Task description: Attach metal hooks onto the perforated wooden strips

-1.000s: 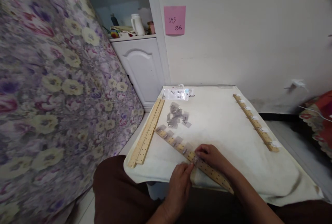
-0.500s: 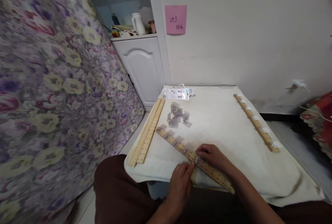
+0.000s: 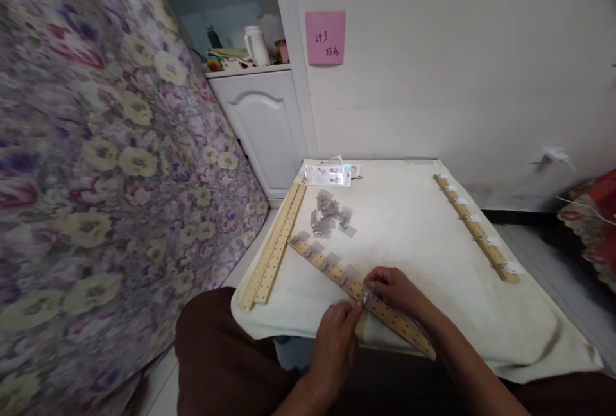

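Observation:
A perforated wooden strip (image 3: 398, 323) lies slantwise across the near part of the cloth-covered table, its lower right end over the edge. Several metal clips with clear plastic tabs sit along it. My left hand (image 3: 335, 331) is closed at the strip's near side, its index finger against a clip (image 3: 366, 298). On the far side of that same clip is my right hand (image 3: 389, 286), with thumb and fingers pinched together at its clear tab. Further back lies a loose pile of similar clips (image 3: 329, 208).
Two perforated strips (image 3: 279, 242) lie along the left edge of the white cloth (image 3: 394, 210). Another strip (image 3: 474, 226) with white-tabbed clips lies at the right. Clear packaging (image 3: 327, 174) rests at the back left. A wall stands behind the table; a floral curtain hangs left.

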Demonstrator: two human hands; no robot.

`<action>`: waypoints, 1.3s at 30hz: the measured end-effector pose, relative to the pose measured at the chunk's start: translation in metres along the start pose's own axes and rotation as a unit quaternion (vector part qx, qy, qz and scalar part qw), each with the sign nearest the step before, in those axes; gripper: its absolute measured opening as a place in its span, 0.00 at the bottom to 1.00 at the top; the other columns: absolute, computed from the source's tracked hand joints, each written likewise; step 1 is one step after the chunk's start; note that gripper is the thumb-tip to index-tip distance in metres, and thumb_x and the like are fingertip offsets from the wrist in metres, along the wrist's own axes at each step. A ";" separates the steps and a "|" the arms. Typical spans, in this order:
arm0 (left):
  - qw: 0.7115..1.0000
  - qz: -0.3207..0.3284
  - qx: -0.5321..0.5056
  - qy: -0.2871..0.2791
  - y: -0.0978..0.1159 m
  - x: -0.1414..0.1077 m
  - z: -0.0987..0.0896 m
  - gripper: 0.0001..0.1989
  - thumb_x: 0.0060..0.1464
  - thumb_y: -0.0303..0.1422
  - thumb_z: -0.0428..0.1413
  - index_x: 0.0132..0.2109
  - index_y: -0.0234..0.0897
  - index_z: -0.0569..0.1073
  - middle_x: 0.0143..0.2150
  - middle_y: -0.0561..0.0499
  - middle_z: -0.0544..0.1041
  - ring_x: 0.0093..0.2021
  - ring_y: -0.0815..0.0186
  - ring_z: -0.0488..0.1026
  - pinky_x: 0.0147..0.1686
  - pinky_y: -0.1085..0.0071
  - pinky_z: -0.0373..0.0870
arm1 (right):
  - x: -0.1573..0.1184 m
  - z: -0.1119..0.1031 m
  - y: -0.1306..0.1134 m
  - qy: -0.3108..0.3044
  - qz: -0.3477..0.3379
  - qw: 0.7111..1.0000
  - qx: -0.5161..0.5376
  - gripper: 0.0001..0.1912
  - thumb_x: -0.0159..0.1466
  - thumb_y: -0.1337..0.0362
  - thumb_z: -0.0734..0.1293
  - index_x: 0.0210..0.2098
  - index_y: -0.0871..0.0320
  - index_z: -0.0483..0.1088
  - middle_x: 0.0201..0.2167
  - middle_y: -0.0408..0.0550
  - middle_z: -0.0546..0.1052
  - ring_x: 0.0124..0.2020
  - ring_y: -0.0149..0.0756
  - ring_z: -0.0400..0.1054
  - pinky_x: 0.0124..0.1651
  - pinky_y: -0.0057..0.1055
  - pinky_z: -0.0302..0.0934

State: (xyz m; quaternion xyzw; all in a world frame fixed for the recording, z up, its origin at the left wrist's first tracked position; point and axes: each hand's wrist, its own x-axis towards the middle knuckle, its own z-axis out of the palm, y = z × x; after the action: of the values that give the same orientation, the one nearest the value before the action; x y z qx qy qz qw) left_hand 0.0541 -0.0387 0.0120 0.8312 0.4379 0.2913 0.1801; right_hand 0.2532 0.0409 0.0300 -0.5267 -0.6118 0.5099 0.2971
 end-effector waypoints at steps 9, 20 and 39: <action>1.000 0.005 0.029 -0.007 0.000 0.000 0.000 0.32 0.50 0.17 0.44 0.62 0.42 0.59 0.43 0.46 0.68 0.42 0.60 0.63 0.41 0.60 0.68 | 0.000 -0.001 0.002 -0.003 -0.005 1.000 0.005 0.07 0.55 0.66 0.63 0.30 0.61 0.72 0.20 0.41 0.69 0.20 0.27 0.58 0.25 0.25 0.53; 0.996 0.014 0.089 -0.020 -0.002 0.001 0.003 0.31 0.49 0.17 0.45 0.61 0.38 0.60 0.42 0.45 0.69 0.41 0.60 0.64 0.39 0.61 0.68 | 0.000 -0.001 0.001 0.003 -0.018 0.999 -0.027 0.08 0.56 0.64 0.62 0.30 0.60 0.72 0.21 0.42 0.70 0.22 0.29 0.60 0.26 0.26 0.54; 0.995 0.011 0.093 -0.032 0.001 0.004 -0.001 0.28 0.50 0.18 0.45 0.59 0.38 0.63 0.42 0.45 0.70 0.41 0.60 0.65 0.40 0.61 0.68 | 0.000 0.006 0.003 0.036 -0.004 0.999 -0.019 0.10 0.49 0.66 0.69 0.31 0.60 0.70 0.22 0.38 0.66 0.25 0.29 0.60 0.28 0.26 0.53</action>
State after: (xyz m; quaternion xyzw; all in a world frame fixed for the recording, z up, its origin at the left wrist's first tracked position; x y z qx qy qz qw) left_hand 0.0555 -0.0359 0.0145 0.8582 0.4479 0.2244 0.1122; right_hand 0.2489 0.0386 0.0250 -0.5480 -0.6120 0.4781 0.3108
